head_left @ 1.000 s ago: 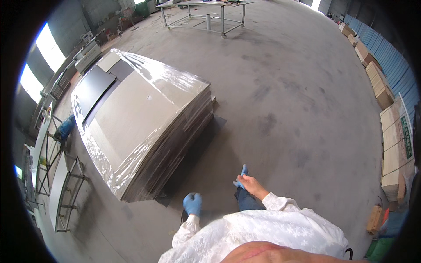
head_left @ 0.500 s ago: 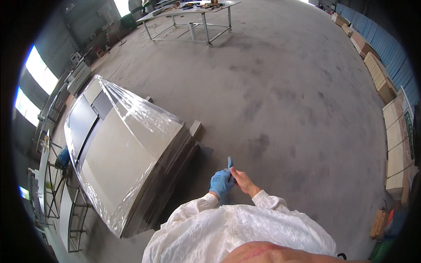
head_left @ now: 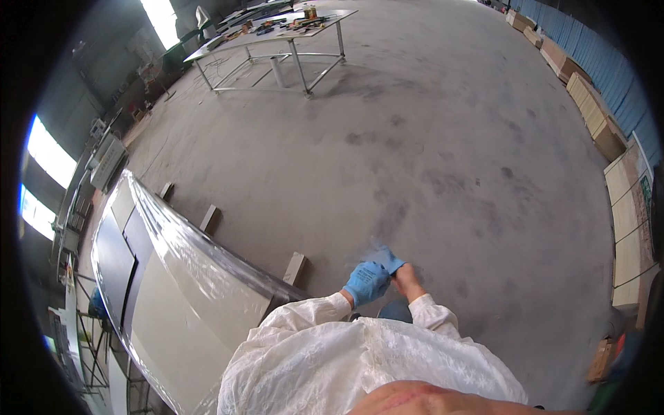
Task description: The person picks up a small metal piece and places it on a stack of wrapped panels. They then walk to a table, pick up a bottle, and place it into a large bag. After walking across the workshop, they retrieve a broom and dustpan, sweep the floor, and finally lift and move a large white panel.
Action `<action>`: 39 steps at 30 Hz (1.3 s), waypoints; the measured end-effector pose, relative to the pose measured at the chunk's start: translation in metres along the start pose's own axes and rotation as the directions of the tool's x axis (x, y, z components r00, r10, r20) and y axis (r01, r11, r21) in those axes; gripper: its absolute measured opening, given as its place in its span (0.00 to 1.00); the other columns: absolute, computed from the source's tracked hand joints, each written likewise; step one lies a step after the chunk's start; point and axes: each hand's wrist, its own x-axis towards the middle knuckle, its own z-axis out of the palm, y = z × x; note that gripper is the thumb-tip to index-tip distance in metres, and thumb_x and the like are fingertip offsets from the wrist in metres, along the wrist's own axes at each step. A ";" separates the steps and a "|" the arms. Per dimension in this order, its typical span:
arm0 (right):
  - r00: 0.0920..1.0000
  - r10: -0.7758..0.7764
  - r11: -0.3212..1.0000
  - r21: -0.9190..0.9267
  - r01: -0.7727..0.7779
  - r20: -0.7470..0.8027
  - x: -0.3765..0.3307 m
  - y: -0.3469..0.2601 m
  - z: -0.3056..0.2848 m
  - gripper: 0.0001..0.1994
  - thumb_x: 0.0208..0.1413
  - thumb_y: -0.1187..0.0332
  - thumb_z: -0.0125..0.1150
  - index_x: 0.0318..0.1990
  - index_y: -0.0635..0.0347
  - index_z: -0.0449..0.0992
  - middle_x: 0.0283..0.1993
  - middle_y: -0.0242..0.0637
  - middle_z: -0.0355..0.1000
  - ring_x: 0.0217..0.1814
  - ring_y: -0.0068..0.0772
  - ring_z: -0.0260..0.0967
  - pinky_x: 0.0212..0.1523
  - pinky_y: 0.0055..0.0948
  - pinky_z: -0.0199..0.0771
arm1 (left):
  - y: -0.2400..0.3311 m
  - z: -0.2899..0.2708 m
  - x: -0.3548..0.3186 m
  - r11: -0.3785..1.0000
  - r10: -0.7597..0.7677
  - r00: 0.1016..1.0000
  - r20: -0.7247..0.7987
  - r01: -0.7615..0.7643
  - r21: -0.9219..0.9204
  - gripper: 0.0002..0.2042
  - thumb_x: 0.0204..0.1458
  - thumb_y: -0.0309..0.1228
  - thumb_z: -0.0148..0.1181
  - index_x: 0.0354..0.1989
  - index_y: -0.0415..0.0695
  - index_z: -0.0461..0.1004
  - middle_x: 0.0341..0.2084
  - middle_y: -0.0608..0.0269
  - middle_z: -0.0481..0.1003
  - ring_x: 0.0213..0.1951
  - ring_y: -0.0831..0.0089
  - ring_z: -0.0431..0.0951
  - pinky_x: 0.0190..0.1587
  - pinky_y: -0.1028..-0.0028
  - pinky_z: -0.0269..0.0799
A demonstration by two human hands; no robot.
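Observation:
In front of my body, both hands are close together over the floor. My left hand (head_left: 366, 283) wears a blue work glove and is closed, its fingers bunched against a second blue glove (head_left: 389, 261). That second glove lies at the fingers of my right hand (head_left: 407, 281), whose back and wrist are bare. The far end of the glove is smeared by motion. The blue cloth hides my right fingers, so their pose does not show. White patterned sleeves cover both forearms.
At left is a stack of flat panels (head_left: 200, 304) under clear film, with wooden blocks (head_left: 295, 268) along its edge. A metal-legged table (head_left: 311, 34) bearing tools stands at the far left. Long pale stacks (head_left: 626, 228) line the right wall. Grey concrete floor (head_left: 470, 180) lies ahead.
My hands have shifted slightly right. A blue glove now shows at my right fingers, which earlier were bare against the gloved left hand. The panel stack and table sit lower and further left in view.

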 end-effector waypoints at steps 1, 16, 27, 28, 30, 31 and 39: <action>0.998 0.011 0.976 0.216 0.001 -0.054 0.036 -0.021 -0.011 0.11 0.55 0.68 0.57 0.42 0.63 0.79 0.37 0.41 0.78 0.39 0.40 0.75 0.38 0.39 0.73 | -0.016 0.002 0.027 0.998 -0.048 0.997 0.054 0.051 -0.046 0.04 0.46 0.31 0.56 0.24 0.46 0.76 0.22 0.51 0.76 0.26 0.49 0.75 0.29 0.53 0.69; 0.966 -0.257 0.875 0.428 0.225 0.018 0.512 -0.344 -0.047 0.20 0.62 0.57 0.53 0.53 0.63 0.74 0.51 0.41 0.75 0.52 0.38 0.73 0.54 0.35 0.72 | -0.313 -0.023 0.523 0.994 -0.014 0.997 0.081 0.005 0.110 0.06 0.43 0.32 0.57 0.19 0.46 0.76 0.20 0.53 0.76 0.25 0.50 0.75 0.28 0.54 0.68; 0.964 -0.151 0.316 0.935 -0.161 0.217 0.879 -0.638 -0.043 0.32 0.62 0.47 0.52 0.70 0.43 0.51 0.74 0.39 0.48 0.75 0.45 0.44 0.70 0.55 0.47 | -0.577 -0.038 0.827 0.988 -0.022 0.984 -0.174 -0.005 -0.155 0.09 0.48 0.33 0.57 0.19 0.45 0.73 0.20 0.51 0.73 0.27 0.47 0.73 0.30 0.52 0.65; 0.985 -0.111 0.289 0.953 -0.092 0.129 0.904 -0.665 -0.054 0.34 0.61 0.46 0.51 0.71 0.41 0.48 0.76 0.37 0.43 0.78 0.45 0.38 0.71 0.57 0.44 | -0.594 -0.045 0.855 0.979 0.051 0.987 -0.151 -0.079 -0.186 0.09 0.47 0.33 0.57 0.19 0.45 0.73 0.20 0.51 0.73 0.27 0.47 0.73 0.30 0.52 0.65; 0.996 -0.092 0.332 0.942 0.038 -0.008 0.946 -0.710 -0.073 0.37 0.60 0.44 0.51 0.73 0.39 0.44 0.79 0.34 0.35 0.80 0.43 0.31 0.71 0.59 0.40 | -0.626 -0.056 0.912 0.965 0.118 0.992 -0.037 -0.124 -0.230 0.08 0.47 0.33 0.57 0.19 0.45 0.73 0.20 0.50 0.72 0.26 0.46 0.72 0.30 0.53 0.65; 0.991 -0.124 0.385 0.918 0.093 -0.049 0.968 -0.730 -0.084 0.39 0.60 0.43 0.50 0.74 0.41 0.42 0.79 0.33 0.33 0.80 0.42 0.31 0.71 0.59 0.40 | -0.642 -0.060 0.941 0.958 0.090 0.990 -0.112 -0.117 -0.261 0.08 0.46 0.33 0.58 0.19 0.45 0.74 0.20 0.50 0.72 0.27 0.46 0.72 0.31 0.53 0.65; 0.866 -0.416 0.896 0.040 0.443 -0.278 1.230 -0.879 -0.115 0.22 0.64 0.55 0.53 0.58 0.61 0.70 0.54 0.38 0.74 0.56 0.30 0.69 0.57 0.31 0.66 | -0.812 -0.065 1.192 0.932 0.081 0.997 0.009 -0.072 -0.354 0.07 0.44 0.34 0.60 0.24 0.44 0.75 0.24 0.50 0.73 0.30 0.46 0.72 0.33 0.55 0.66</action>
